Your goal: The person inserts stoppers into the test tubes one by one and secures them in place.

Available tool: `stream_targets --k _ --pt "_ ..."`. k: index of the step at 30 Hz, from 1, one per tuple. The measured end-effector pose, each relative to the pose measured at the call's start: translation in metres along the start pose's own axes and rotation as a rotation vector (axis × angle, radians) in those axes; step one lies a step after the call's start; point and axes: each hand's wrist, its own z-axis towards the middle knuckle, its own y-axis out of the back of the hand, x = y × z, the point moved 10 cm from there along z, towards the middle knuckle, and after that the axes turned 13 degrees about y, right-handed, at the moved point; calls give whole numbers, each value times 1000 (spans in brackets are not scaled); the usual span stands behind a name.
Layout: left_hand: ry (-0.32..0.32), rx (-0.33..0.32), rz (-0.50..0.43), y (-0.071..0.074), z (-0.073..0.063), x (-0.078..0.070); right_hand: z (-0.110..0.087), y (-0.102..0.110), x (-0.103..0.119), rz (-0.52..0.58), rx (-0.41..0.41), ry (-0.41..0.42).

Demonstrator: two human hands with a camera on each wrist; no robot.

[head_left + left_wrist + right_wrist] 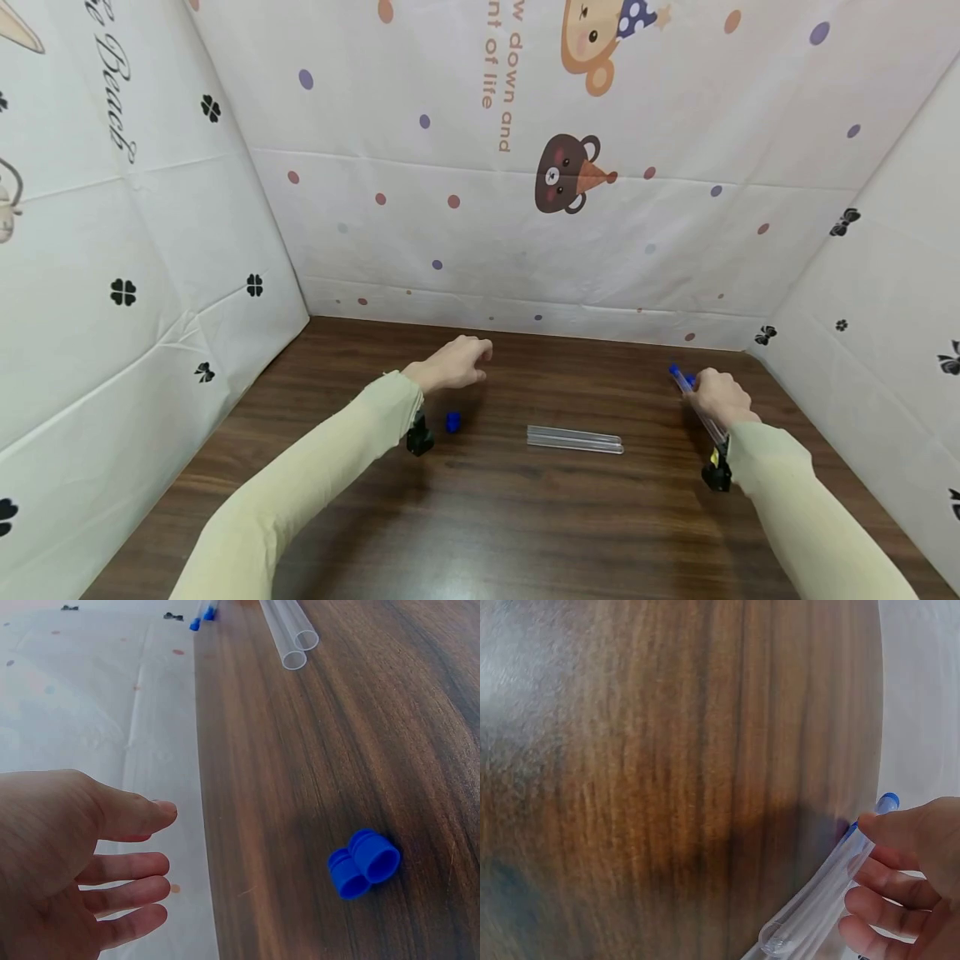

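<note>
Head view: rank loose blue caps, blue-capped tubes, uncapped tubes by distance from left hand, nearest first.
1. Loose blue caps: nearside of the left hand.
2. Uncapped tubes: to its right, between both hands.
3. Blue-capped tubes: far right, at the right hand.

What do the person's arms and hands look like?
The left sleeve and right sleeve are long and pale yellowish, with some wrinkles. There's a small black gadget at the left wrist and another at the right. The left hand and right hand wear no gloves.
</note>
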Motion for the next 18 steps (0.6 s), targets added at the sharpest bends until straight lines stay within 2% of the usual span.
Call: stream_targets --k 18 --pt "-7 8 -7 -2 -1 -2 0 -11 -2 -17 2 -12"
